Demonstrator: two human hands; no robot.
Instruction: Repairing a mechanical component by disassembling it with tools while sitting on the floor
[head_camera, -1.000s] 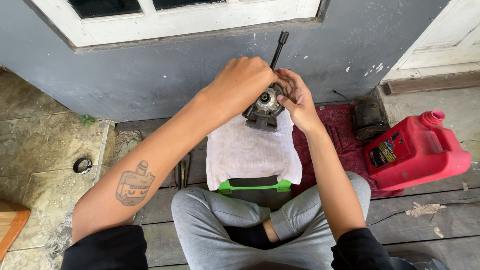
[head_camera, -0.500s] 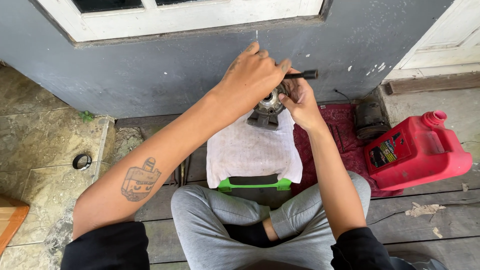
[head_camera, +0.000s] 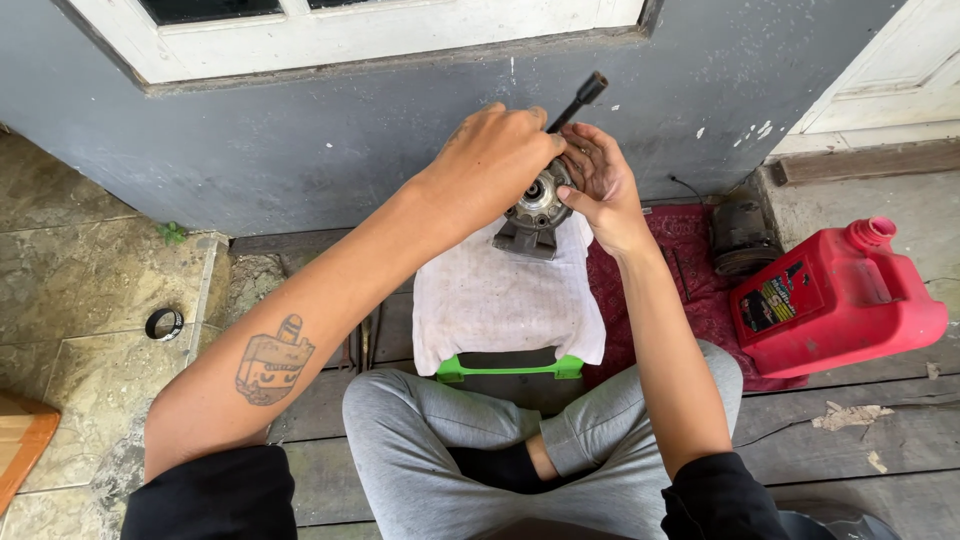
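A round grey metal machine part (head_camera: 537, 205) rests on a white cloth (head_camera: 505, 300) draped over a green stool (head_camera: 510, 369) in front of my crossed legs. My left hand (head_camera: 495, 160) grips the top of the part from the left. My right hand (head_camera: 600, 185) holds the part's right side, fingers curled at its rim. A black tool handle (head_camera: 578, 100) sticks up and to the right from between both hands; which hand holds it is hidden.
A red plastic jug (head_camera: 835, 300) lies at the right on wooden planks. A dark metal part (head_camera: 740, 238) sits on a red cloth (head_camera: 690, 270). A black ring (head_camera: 164, 323) lies on stone tiles at left. The grey wall stands close behind.
The black tool handle swung from upright to pointing right, then back up to a diagonal. Both hands stayed on the metal part.
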